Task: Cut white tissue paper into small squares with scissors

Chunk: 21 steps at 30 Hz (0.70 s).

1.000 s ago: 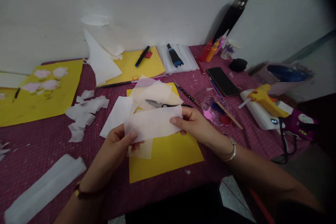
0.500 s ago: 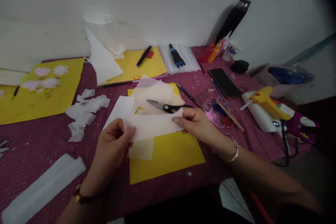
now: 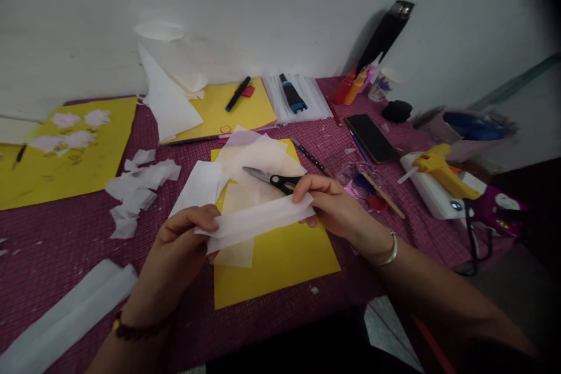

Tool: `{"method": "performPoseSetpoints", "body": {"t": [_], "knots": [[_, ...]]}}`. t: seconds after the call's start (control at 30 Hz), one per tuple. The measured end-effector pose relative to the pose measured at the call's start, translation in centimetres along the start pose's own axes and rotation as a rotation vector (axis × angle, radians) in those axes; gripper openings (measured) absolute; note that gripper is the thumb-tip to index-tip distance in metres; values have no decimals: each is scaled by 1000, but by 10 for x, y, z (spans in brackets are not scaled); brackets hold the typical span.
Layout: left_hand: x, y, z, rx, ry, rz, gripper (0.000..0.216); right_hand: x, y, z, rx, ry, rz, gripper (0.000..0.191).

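Both hands hold one strip of thin white tissue paper (image 3: 256, 221) above a yellow sheet (image 3: 280, 260). My left hand (image 3: 179, 248) pinches the strip's left end between thumb and fingers. My right hand (image 3: 333, 204) pinches its right end. The strip is folded lengthwise and runs nearly level, slightly higher on the right. Black-handled scissors (image 3: 274, 178) lie just behind it on a pile of loose tissue sheets (image 3: 258, 155).
White paper scraps (image 3: 138, 187) lie at left, a folded white strip (image 3: 65, 318) at front left. A yellow sheet with pink flowers (image 3: 65, 140) is far left. A phone (image 3: 371, 137), a yellow glue gun (image 3: 442, 169), paint bottles (image 3: 355, 87) and a marker (image 3: 238, 93) stand around the pink mat.
The tissue piece has been folded down lengthwise, from a wide rectangle into a narrow strip. Both hands stayed on its ends and dropped slightly, uncovering the scissors.
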<state>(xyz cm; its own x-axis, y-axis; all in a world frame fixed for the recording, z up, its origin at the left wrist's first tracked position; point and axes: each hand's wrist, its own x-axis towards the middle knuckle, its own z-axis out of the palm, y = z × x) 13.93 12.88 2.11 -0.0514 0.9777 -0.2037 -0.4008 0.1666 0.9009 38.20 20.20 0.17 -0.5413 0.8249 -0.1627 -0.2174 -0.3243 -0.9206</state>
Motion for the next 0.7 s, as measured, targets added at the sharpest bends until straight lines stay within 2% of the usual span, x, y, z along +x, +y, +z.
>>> {"method": "performPoseSetpoints", "body": {"t": [0.3, 0.43, 0.53, 0.63, 0.7], "knots": [[-5, 6, -4, 58, -97, 47, 9, 0, -3, 2, 31, 13, 21, 5], [-4, 6, -7, 111, -148, 108, 33, -1, -5, 2, 45, -35, 14, 10], [-2, 2, -4, 191, -66, 113, 31, -2, -7, 2, -54, -68, -20, 25], [2, -3, 0, 251, 76, 53, 17, -2, -6, 6, -246, 7, -64, 30], [5, -5, -1, 253, 119, -7, 31, -3, -5, 9, -370, 59, -99, 29]]}}
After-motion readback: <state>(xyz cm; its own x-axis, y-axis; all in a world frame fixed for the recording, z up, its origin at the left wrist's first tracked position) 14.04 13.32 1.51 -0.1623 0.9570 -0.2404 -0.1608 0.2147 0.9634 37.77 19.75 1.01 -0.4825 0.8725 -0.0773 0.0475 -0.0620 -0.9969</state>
